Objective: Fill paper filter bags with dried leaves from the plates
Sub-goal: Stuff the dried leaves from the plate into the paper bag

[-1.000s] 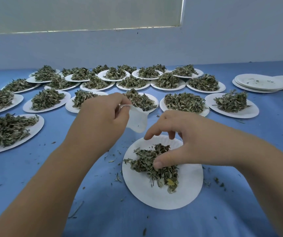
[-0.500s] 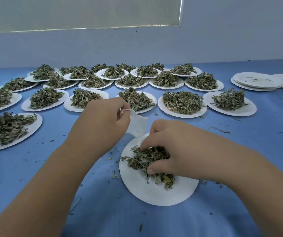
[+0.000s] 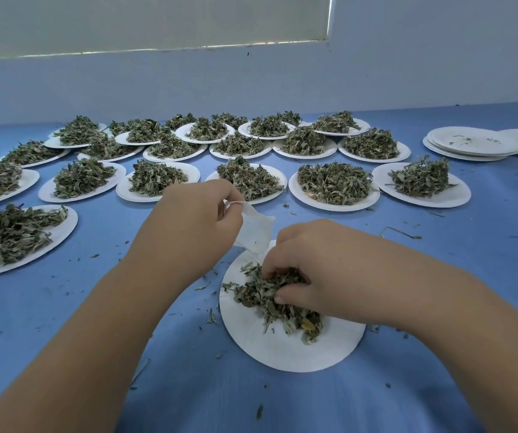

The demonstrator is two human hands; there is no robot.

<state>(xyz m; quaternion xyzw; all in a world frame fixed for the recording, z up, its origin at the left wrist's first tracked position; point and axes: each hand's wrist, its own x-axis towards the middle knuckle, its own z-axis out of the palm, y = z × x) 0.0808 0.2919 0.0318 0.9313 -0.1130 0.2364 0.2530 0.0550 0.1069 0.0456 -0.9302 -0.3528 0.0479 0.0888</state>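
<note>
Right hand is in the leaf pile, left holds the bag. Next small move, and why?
Probably lift the right hand with its pinch of dried leaves up to the filter bag. It grips leaves on the near plate, and the left hand pinches the bag just above the plate's far rim.

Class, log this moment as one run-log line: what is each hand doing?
left hand: pinches filter bag | right hand: grips dried leaves on near plate | stage: gathering leaves
</note>
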